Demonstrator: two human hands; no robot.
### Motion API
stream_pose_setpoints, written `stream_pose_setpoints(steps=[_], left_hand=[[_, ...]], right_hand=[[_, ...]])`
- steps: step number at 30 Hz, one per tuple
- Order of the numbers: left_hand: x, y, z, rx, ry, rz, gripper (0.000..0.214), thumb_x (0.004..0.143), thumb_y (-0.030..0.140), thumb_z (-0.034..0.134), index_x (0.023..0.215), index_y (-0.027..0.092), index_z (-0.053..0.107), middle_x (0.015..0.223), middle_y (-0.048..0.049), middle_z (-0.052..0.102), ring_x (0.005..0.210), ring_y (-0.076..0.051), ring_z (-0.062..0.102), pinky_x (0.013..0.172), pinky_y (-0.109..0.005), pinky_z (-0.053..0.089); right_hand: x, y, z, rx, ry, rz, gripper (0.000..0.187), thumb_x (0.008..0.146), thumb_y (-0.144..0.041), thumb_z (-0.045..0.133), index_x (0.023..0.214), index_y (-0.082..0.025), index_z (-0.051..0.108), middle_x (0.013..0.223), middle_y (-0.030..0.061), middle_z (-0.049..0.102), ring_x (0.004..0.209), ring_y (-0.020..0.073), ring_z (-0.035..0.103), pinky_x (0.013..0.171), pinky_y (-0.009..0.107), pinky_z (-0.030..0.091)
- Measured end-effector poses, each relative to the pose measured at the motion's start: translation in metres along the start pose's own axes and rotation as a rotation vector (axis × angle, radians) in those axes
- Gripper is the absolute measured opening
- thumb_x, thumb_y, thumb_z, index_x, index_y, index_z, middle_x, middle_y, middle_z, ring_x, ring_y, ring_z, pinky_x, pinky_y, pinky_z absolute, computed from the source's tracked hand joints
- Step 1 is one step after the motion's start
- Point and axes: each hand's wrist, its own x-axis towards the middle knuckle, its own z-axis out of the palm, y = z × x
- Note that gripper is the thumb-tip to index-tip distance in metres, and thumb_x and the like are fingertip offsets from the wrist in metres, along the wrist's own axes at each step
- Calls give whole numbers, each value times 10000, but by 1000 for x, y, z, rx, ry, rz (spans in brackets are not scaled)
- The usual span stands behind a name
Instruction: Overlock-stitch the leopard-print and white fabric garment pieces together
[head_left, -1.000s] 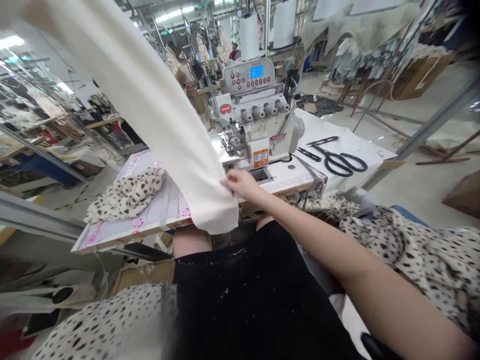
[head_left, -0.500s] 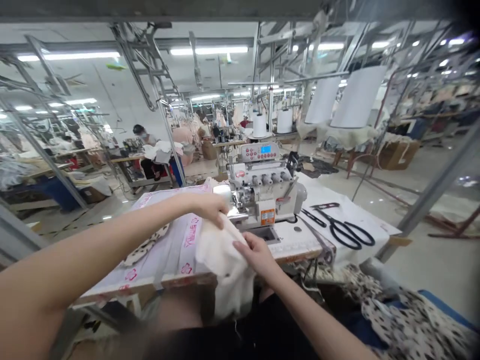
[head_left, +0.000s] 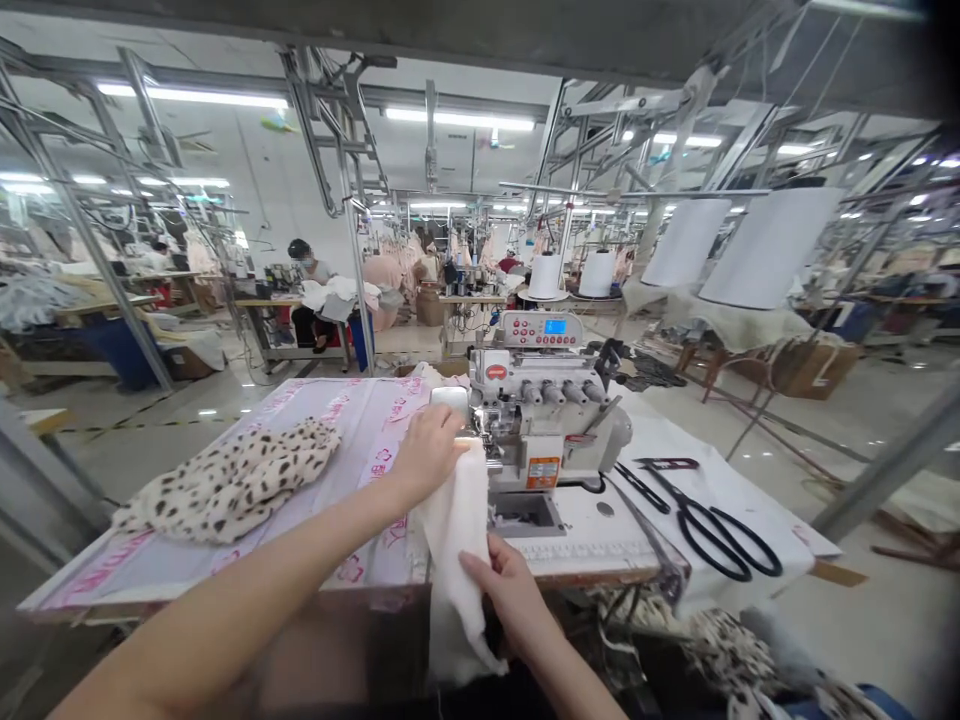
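Observation:
An overlock sewing machine (head_left: 540, 425) stands at the middle of the worktable. A strip of cream knit fabric (head_left: 454, 570) hangs in folds from its presser foot area down past the table edge. My left hand (head_left: 427, 455) grips the fabric's top right beside the needle area. Lower down, my right hand (head_left: 504, 592) pinches the fabric's right edge. To the left, a leopard-spotted fabric piece (head_left: 229, 490) lies on the white table cover (head_left: 360, 420) printed in pink.
Large black-handled scissors (head_left: 712, 535) and small thread snips (head_left: 641, 488) lie right of the machine on a white sheet. Spotted fabric (head_left: 727, 650) is heaped below the table's right side. Thread cones (head_left: 570, 275) stand behind, and a co-worker (head_left: 304, 275) sits at a far table.
The cream fabric has come down from high at the left to the machine. My left hand has come into view there, and my view has tilted up and settled.

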Motion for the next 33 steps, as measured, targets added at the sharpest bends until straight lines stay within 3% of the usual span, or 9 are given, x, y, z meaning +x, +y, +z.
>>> stream_pose_setpoints(steps=[4, 7, 11, 17, 22, 26, 28, 30, 33], left_hand=[[-17, 9, 11, -20, 27, 23, 236, 872, 188, 353, 787, 158, 572, 828, -68, 548, 820, -189, 490, 761, -337, 416], [-32, 19, 20, -35, 49, 29, 262, 886, 215, 335, 1007, 159, 560, 1044, -82, 560, 989, -208, 484, 861, -362, 403], [-48, 23, 28, -26, 18, 45, 386, 887, 270, 347, 1258, 186, 409, 1322, -75, 422, 1216, -255, 356, 951, -453, 340], [-30, 11, 23, -152, -80, 13, 435, 885, 300, 339, 1273, 106, 372, 1287, -112, 458, 1181, -232, 409, 979, -408, 336], [-7, 0, 15, -243, -135, -2, 386, 895, 307, 299, 1232, 151, 404, 1225, -81, 507, 1067, -223, 489, 915, -386, 388], [-18, -9, 23, -386, -39, 8, 401, 864, 332, 391, 1237, 182, 400, 1257, -78, 479, 1128, -231, 441, 980, -414, 327], [-37, -8, 32, -582, 149, -167, 462, 828, 353, 468, 1251, 193, 375, 1294, -89, 434, 1201, -230, 379, 1023, -411, 283], [-62, 0, 40, -887, 281, -460, 540, 793, 375, 527, 1267, 200, 336, 1332, -95, 385, 1240, -220, 344, 1022, -383, 304], [-94, 17, 41, -1343, 151, -785, 632, 710, 392, 627, 1243, 187, 357, 1301, -104, 434, 1183, -223, 429, 943, -333, 404]], right_hand=[[-2, 1, -1, 26, 9, 31, 386, 558, -462, 745, 803, -190, 622, 710, 20, 647, 618, 185, 568, 599, 290, 426], [-8, 3, -1, 61, -20, 45, 380, 570, -438, 748, 845, -200, 638, 719, 15, 649, 644, 183, 569, 619, 282, 418], [-16, 7, -3, 137, -74, 94, 374, 574, -403, 755, 876, -205, 656, 755, 13, 655, 672, 179, 572, 650, 279, 408], [-8, 2, -7, 166, -62, 101, 304, 604, -356, 751, 841, -188, 663, 724, 0, 638, 603, 124, 524, 579, 226, 369], [3, -9, -7, 194, -44, 94, 341, 592, -356, 758, 874, -197, 649, 732, 0, 642, 622, 134, 539, 593, 234, 390], [-6, -3, -8, 177, -60, 87, 353, 584, -328, 769, 888, -197, 645, 754, -5, 641, 636, 125, 533, 599, 227, 394], [-17, 8, -9, 157, -70, 94, 322, 596, -326, 763, 861, -178, 653, 735, -2, 636, 611, 112, 517, 588, 219, 381], [-29, 20, -11, 141, -93, 110, 314, 605, -331, 758, 849, -161, 658, 702, -2, 623, 583, 100, 496, 577, 216, 370], [-46, 32, -13, 109, -126, 129, 303, 622, -351, 744, 828, -145, 660, 665, -4, 592, 564, 91, 468, 557, 210, 354]])
